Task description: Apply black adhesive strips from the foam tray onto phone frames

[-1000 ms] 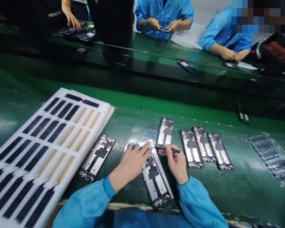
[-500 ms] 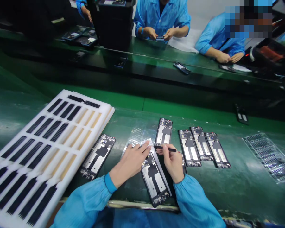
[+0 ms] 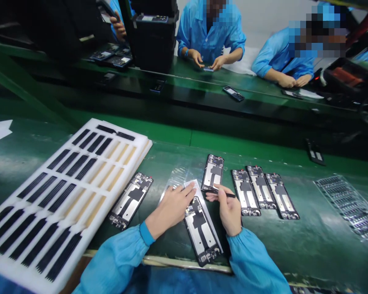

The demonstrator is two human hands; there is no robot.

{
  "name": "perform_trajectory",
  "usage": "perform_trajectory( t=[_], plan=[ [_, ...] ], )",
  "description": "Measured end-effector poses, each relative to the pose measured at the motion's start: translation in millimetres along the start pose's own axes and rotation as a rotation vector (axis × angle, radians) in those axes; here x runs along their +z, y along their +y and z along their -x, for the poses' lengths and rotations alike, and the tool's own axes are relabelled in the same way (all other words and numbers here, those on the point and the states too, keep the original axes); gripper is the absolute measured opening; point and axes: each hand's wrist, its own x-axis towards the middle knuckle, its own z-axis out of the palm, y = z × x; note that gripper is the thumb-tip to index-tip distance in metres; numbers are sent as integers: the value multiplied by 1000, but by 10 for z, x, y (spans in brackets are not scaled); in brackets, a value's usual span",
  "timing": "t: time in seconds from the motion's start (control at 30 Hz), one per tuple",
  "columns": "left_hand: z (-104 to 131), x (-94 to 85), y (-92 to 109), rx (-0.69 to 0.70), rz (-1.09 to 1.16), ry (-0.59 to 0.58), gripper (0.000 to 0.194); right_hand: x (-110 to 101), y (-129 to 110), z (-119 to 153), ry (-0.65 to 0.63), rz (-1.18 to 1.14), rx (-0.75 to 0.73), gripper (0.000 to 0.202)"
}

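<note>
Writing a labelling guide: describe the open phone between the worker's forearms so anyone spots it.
Right of the big white foam tray, find the left hand. Between the worker's blue sleeves lies the open phone; unlike its neighbours, it overlaps a white sheet by the near bench edge.

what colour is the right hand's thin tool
The thin tool is black, seen best in the head view.
</note>
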Motion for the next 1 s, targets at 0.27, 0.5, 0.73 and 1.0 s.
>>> perform_trajectory(
  t=[0.27, 0.5, 0.73, 1.0],
  plan=[
    [370, -52, 68, -363, 241, 288, 50, 35, -67, 423, -69, 34, -32, 42],
    [765, 181, 307, -306, 26, 70, 61, 150, -19, 443, -189, 76, -29, 50],
    [778, 176, 421, -274, -91, -23, 74, 156, -17, 439, -243, 164, -80, 43],
    [775, 188, 424, -270, -103, -3, 72, 148, -4, 423, -279, 235, -148, 49]
  ],
)
